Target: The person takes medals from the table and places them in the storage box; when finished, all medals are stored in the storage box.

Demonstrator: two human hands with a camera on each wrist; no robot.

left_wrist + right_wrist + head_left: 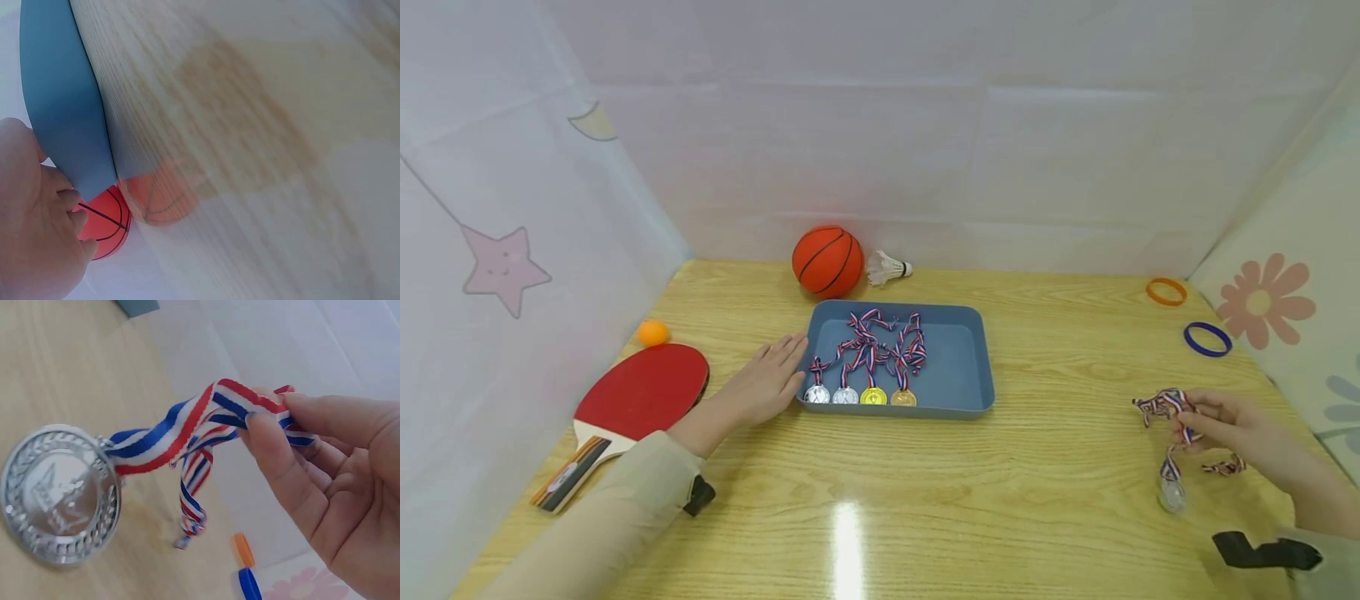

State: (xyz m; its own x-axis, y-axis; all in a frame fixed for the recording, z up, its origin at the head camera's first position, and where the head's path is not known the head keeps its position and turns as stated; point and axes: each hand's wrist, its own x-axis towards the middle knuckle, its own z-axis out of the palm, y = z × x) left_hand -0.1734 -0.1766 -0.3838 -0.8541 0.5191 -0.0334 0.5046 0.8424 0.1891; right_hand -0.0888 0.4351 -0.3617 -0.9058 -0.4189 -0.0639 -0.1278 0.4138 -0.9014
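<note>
My right hand (1225, 429) pinches the red, white and blue striped ribbon (159, 440) of a silver medal (62, 494) between thumb and fingers. The medal hangs below the hand at the right of the table. Another piece of striped ribbon (1225, 465) shows just beneath the hand. With fingers extended, my left hand (767, 379) rests against the left side of a blue-grey tray (958, 358). Along the tray's front edge lie two silver medals (846, 395), a gold medal (873, 396) and a bronze-toned medal (903, 397), their ribbons bunched behind them.
Behind the tray are a small basketball (828, 262) and a shuttlecock (887, 267). A red table tennis paddle (643, 392) and an orange ball (652, 333) lie at the left. Orange (1166, 292) and blue wristbands (1207, 339) lie at the back right. Fabric walls (887, 167) enclose the table.
</note>
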